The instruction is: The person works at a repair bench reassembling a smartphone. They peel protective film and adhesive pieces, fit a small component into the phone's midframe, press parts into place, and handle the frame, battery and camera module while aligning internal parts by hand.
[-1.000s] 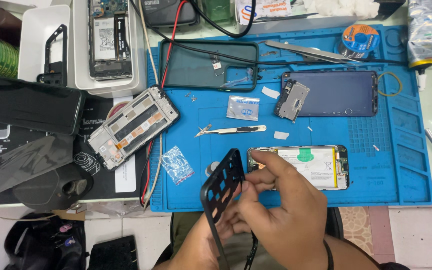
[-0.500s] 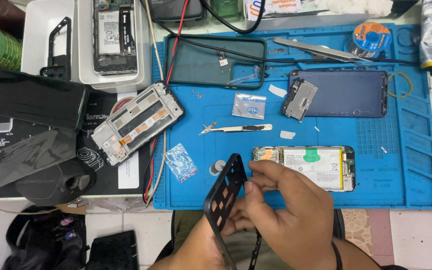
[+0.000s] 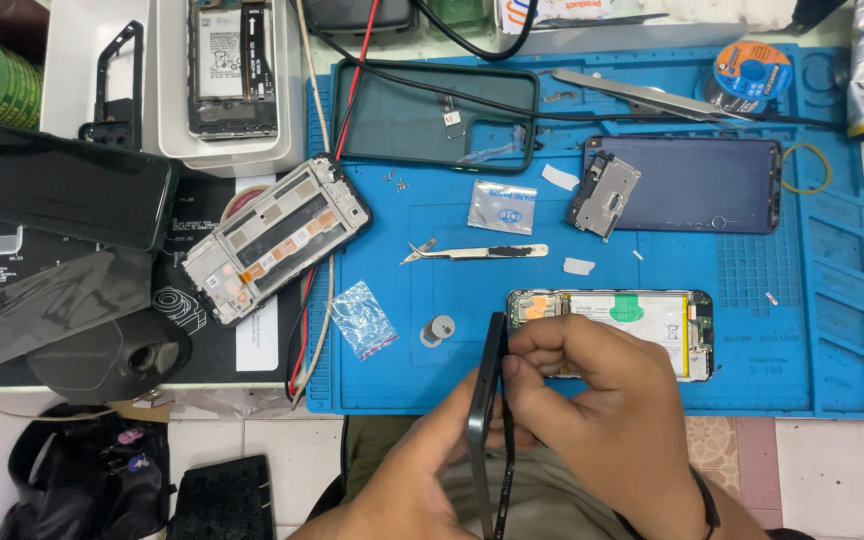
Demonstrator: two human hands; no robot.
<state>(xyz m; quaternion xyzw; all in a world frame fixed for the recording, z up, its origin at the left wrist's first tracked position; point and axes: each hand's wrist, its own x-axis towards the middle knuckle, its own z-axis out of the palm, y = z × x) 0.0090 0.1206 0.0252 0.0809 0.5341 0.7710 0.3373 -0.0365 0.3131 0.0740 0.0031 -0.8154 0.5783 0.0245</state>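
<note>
Both hands closed on dark phone frame (image 3: 487, 420), held edge-on above near edge of blue mat (image 3: 842, 330): left hand (image 3: 422, 470) below, right hand (image 3: 592, 410) pinching. Opened phone (image 3: 642, 320) just behind.

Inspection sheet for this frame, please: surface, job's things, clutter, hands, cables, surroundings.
Surface: blue mat on a pale bench, crowded.
Job's things: dark phone frame held edge-on above the mat's near edge; opened phone with its battery showing lies just behind the hands.
Clutter: tweezers, foil sachet, small bag, metal shield on a dark screen, green case, solder-wick reel, white midframe, trays with another opened phone.
Hands: left hand and right hand both grip the phone frame.
Cables: red and black leads run across the mat's far left corner.
Surroundings: tiled floor, black bag below the bench.
</note>
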